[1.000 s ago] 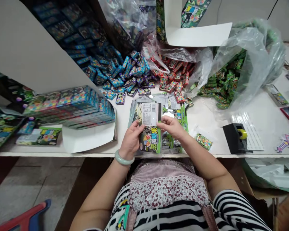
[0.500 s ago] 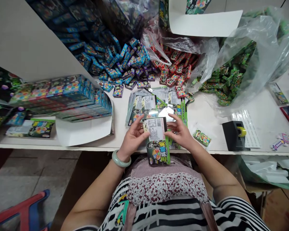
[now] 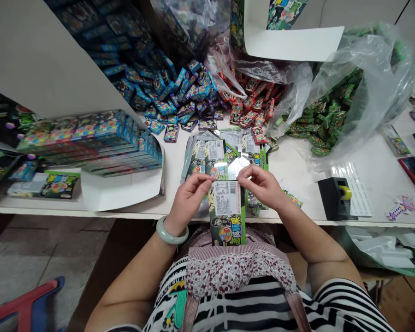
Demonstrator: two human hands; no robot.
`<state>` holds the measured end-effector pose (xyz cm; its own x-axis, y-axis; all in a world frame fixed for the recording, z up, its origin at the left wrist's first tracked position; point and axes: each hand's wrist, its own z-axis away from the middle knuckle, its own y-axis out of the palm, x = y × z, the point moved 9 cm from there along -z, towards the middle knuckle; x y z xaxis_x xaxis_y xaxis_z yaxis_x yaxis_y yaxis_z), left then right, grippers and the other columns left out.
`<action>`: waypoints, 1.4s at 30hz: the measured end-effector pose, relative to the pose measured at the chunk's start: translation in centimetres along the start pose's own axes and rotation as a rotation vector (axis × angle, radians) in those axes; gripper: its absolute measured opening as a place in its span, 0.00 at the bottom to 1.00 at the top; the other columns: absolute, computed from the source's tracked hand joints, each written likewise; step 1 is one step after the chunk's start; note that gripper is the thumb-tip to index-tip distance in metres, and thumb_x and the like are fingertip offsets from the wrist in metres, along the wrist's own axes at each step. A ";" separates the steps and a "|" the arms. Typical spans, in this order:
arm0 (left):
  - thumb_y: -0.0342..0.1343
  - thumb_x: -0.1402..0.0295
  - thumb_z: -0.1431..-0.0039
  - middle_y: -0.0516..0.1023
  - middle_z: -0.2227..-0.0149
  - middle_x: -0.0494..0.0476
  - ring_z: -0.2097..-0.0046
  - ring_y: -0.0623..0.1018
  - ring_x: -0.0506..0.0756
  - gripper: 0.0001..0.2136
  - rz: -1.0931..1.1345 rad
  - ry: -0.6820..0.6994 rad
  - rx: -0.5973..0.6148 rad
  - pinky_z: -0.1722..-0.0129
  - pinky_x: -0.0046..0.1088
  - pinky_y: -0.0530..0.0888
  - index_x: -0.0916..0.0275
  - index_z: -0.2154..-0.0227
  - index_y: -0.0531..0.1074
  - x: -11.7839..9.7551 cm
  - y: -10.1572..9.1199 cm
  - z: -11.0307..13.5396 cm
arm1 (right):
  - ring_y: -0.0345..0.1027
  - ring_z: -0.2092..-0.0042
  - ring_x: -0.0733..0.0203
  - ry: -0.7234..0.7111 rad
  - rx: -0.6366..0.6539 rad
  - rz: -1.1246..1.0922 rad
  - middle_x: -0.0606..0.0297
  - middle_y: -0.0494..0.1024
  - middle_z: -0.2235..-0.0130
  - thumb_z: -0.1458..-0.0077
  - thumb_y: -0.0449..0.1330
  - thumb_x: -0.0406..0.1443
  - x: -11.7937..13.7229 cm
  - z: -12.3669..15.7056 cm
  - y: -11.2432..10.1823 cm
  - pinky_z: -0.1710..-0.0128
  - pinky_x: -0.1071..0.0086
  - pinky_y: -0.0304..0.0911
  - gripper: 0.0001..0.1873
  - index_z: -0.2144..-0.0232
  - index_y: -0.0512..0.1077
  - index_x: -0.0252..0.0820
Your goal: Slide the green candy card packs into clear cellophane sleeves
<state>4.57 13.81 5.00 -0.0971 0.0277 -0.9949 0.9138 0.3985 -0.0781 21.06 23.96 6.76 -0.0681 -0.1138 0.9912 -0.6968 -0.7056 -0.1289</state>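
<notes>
A flat printed candy package (image 3: 227, 216), black and green with a white label and barcode, hangs just in front of the table edge. My left hand (image 3: 190, 198) pinches its top left corner between thumb and fingers. At the top right corner, my right hand (image 3: 263, 186) pinches it the same way. Whether the package is a flat box or a pouch I cannot tell. Beyond my hands lies an overlapping pile of similar packages (image 3: 212, 154). A small green candy box (image 3: 293, 198) is partly hidden behind my right wrist.
Loose blue and purple boxes (image 3: 190, 90), red boxes (image 3: 252, 108) and green boxes (image 3: 328, 115) lie heaped at the back, some in clear plastic bags. Stacked boxes (image 3: 100, 138) stand in a carton at left. A tape dispenser (image 3: 334, 199) sits at right near the table edge (image 3: 283, 221).
Both hands have shifted from the package's sides to its top corners. The package hangs slightly lower, and my right hand now covers more of the small green box.
</notes>
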 end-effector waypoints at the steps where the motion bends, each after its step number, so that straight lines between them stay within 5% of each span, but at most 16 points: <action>1: 0.61 0.54 0.41 0.77 0.70 0.53 0.70 0.74 0.50 0.13 0.012 -0.016 0.031 0.70 0.25 0.73 0.60 0.65 0.77 -0.2 0.2 -0.2 | 0.66 0.65 0.65 0.002 -0.002 -0.005 0.66 0.73 0.66 0.44 0.63 0.43 0.2 -0.2 -0.1 0.68 0.67 0.60 0.11 0.70 0.68 0.44; 3: 0.61 0.55 0.41 0.76 0.72 0.52 0.71 0.74 0.49 0.12 0.000 -0.006 0.069 0.72 0.25 0.72 0.60 0.67 0.77 -0.7 0.3 -0.6 | 0.66 0.65 0.64 0.027 0.007 -0.056 0.67 0.73 0.66 0.46 0.65 0.42 0.1 -0.4 0.0 0.69 0.68 0.61 0.11 0.63 0.69 0.46; 7: 0.62 0.60 0.41 0.80 0.67 0.56 0.63 0.78 0.52 0.10 -0.027 0.092 0.057 0.63 0.29 0.75 0.61 0.71 0.77 -2.0 -0.3 -0.7 | 0.68 0.64 0.64 0.038 0.037 -0.115 0.69 0.74 0.65 0.47 0.65 0.39 -0.3 -0.8 0.3 0.69 0.68 0.62 0.27 0.45 0.63 0.50; 12: 0.66 0.63 0.45 0.79 0.69 0.53 0.66 0.78 0.50 0.11 0.131 0.016 0.090 0.65 0.27 0.76 0.59 0.60 0.77 -2.1 -0.1 -0.9 | 0.68 0.64 0.65 0.027 0.098 -0.046 0.68 0.74 0.65 0.47 0.64 0.41 -0.2 -1.1 0.6 0.66 0.67 0.64 0.11 0.61 0.71 0.46; 18: 0.67 0.61 0.46 0.81 0.65 0.58 0.61 0.80 0.54 0.09 0.062 0.121 0.161 0.58 0.33 0.78 0.61 0.72 0.77 -3.2 0.9 -0.7 | 0.68 0.61 0.64 -0.103 0.137 0.185 0.64 0.74 0.64 0.45 0.63 0.40 2.0 -0.3 1.3 0.69 0.70 0.63 0.09 0.72 0.71 0.43; 26: 0.67 0.64 0.48 0.75 0.72 0.51 0.70 0.74 0.49 0.09 0.096 -0.002 0.050 0.68 0.26 0.73 0.62 0.73 0.75 -1.8 0.9 -1.0 | 0.64 0.70 0.67 0.082 0.121 0.120 0.67 0.74 0.70 0.47 0.64 0.43 0.5 -1.3 1.9 0.70 0.68 0.62 0.11 0.71 0.70 0.42; 33: 0.62 0.63 0.40 0.80 0.65 0.57 0.60 0.79 0.52 0.08 0.057 0.107 0.210 0.58 0.31 0.76 0.61 0.72 0.75 -1.9 0.6 0.2 | 0.71 0.59 0.63 -0.111 0.231 0.269 0.61 0.77 0.60 0.41 0.61 0.41 1.7 0.2 2.6 0.65 0.68 0.67 0.07 0.66 0.73 0.43; 37: 0.65 0.64 0.43 0.80 0.63 0.57 0.59 0.79 0.53 0.07 0.049 0.124 0.233 0.58 0.31 0.78 0.61 0.66 0.76 -0.7 0.6 0.9 | 0.71 0.55 0.61 -0.239 0.164 0.341 0.61 0.77 0.58 0.39 0.59 0.37 1.6 1.2 2.4 0.61 0.66 0.68 0.03 0.64 0.72 0.45; 42: 0.66 0.66 0.45 0.79 0.59 0.56 0.57 0.80 0.52 0.15 0.052 0.081 0.183 0.56 0.30 0.79 0.57 0.54 0.75 0.8 1.3 1.0 | 0.70 0.55 0.59 -0.206 0.084 0.334 0.60 0.75 0.58 0.38 0.57 0.36 0.2 1.6 2.1 0.61 0.63 0.67 0.02 0.65 0.69 0.46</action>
<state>6.05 13.40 4.05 -0.0720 0.1202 -0.9901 0.9741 0.2219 -0.0439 20.76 21.32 6.60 -0.1309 -0.4786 0.8682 -0.5991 -0.6595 -0.4539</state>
